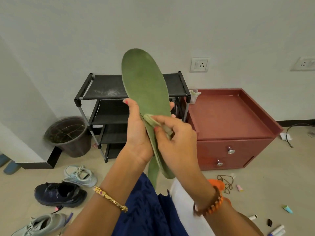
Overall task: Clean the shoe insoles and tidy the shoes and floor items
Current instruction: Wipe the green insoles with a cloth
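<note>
Your left hand (136, 133) grips the green insole (146, 92) upright, in front of the shoe rack (105, 87); your right hand (173, 133) pinches what looks like a folded cloth (150, 120) against it. Scrub hard and the unsupported toe may flex or slip free.

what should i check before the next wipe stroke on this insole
1. Left hand grips the green insole at its middle: ok.
2. Right hand pinches the folded cloth against the insole face: ok.
3. Upper half of the insole is unobstructed for the stroke: ok.
4. Insole is clean already: cannot tell.
5. A second insole hangs behind the first, securely held: cannot tell.
6. Shoe rack top shelf free for tidying: ok, though dusty.
</note>
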